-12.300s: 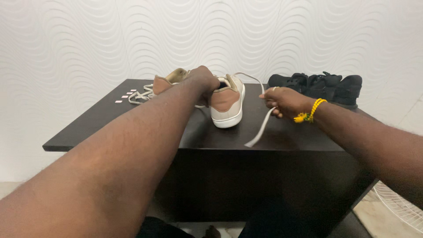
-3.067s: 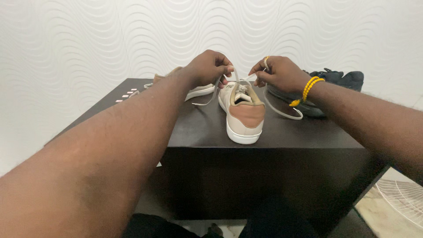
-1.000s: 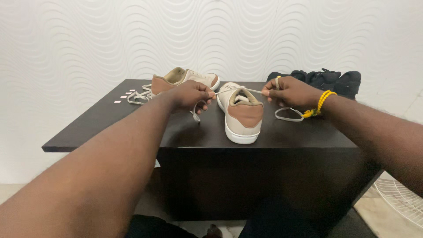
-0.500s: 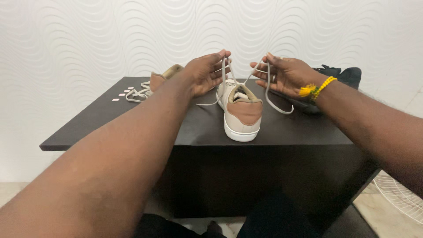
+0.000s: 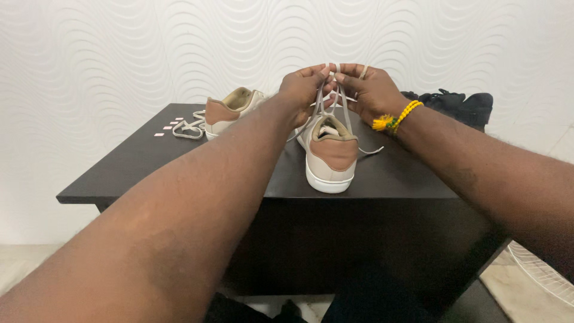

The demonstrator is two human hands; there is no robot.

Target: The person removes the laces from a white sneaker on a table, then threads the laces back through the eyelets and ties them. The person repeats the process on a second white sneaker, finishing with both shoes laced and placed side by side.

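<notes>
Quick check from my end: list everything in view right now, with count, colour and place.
Near sneaker: 1, beige with brown heel, table middle, heel toward the camera.
Shoelace: 1, off-white, rising from the near sneaker into both hands, one end trailing on the table to the right.
Far sneaker: 1, beige and brown, back left of the table, its loose lace lying beside it.
Black shoes: black, back right, partly hidden; count unclear.
Small pale tabs: several, far left of the table top.
Table: 1, dark brown.
Wall: white, wavy pattern.
Bracelet: 1, yellow beads, right wrist.
Left hand: pinching the shoelace above the near sneaker.
Right hand: pinching the shoelace, fingertips meeting the left hand's.
</notes>
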